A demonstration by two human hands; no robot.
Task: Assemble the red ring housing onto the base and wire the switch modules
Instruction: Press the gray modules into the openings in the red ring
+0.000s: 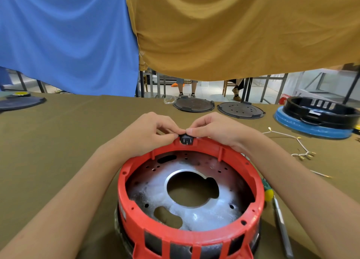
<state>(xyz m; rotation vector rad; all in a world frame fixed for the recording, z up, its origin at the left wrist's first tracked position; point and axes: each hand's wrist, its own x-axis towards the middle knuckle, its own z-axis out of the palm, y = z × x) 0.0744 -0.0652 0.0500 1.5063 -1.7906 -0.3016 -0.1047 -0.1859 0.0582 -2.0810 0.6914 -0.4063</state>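
The red ring housing [194, 237] sits over a dark base with a shiny metal plate [206, 212] inside it, close to me on the table. A small black switch module [186, 139] with metal prongs sits in a notch at the ring's far rim. My left hand [148, 134] pinches its left top edge with thumb and fingertips. My right hand [212, 130] pinches its right top edge, with the palm resting on the red rim. A bundle of white wires with gold terminals [298, 147] lies on the cloth to the right, apart from both hands.
Two dark round plates [193, 105] [240, 110] lie at the table's far edge. A black ring on a blue base [315, 120] stands at far right. A yellow-handled screwdriver [269, 194] and a metal tool [282, 229] lie right of the housing. Blue and mustard cloths hang overhead.
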